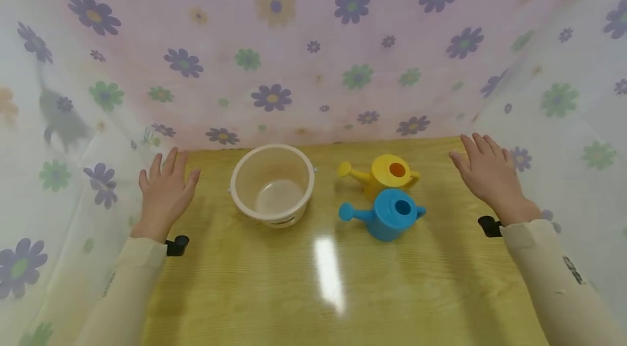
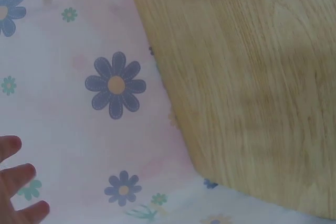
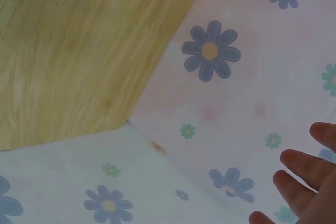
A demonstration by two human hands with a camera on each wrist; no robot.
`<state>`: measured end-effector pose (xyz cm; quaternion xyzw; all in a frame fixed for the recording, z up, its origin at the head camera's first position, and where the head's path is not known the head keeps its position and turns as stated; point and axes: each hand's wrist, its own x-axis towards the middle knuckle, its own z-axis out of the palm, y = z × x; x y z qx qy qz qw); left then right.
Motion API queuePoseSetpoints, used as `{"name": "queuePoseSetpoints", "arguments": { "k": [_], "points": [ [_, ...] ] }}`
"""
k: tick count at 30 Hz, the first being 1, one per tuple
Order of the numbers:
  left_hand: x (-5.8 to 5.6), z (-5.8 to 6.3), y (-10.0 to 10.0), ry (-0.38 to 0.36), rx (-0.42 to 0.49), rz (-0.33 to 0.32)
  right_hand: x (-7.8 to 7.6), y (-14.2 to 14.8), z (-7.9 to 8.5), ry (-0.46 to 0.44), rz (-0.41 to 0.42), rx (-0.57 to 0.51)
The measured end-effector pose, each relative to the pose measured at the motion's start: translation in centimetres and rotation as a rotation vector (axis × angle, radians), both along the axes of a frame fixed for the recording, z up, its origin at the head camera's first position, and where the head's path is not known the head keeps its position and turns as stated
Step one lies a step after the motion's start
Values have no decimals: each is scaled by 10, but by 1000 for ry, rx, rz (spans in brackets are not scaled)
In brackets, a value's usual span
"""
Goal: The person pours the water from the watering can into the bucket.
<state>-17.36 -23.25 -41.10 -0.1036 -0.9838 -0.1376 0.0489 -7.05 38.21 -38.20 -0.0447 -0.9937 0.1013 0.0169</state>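
Observation:
My left hand (image 1: 165,191) is held with spread fingers at the table's left edge, holding nothing. To its right stands a beige bucket (image 1: 237,202), and its inside shows from above. A yellow watering can (image 1: 374,187) and a blue watering can (image 1: 387,226) stand close together right of the bucket, both spouts pointing left. The blue one partly covers the yellow one in the head view. Over the table's right edge is my right hand (image 1: 492,177), also bare, with straight fingers. In the right wrist view its fingertips (image 3: 296,158) show at the lower right.
The wood-grain table (image 1: 254,286) carries a bright light reflection near its middle. A flower-print curtain (image 1: 303,14) hangs along the far edge and both sides. Dark wrist cameras are strapped at both sleeves (image 1: 543,248).

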Motion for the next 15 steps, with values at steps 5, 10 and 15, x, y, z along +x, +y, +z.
{"name": "queuePoseSetpoints", "arguments": {
  "k": [5, 10, 15],
  "points": [
    [2, -2, 15, 51, 192, 26, 8, 6, -17, 41, -12, -171],
    [16, -26, 28, -84, 523, 102, 27, 3, -50, 25, -30, -335],
    [40, -61, 49, -261, 835, 227, 41, -15, -90, 49, -67, -505]
  ]
}}
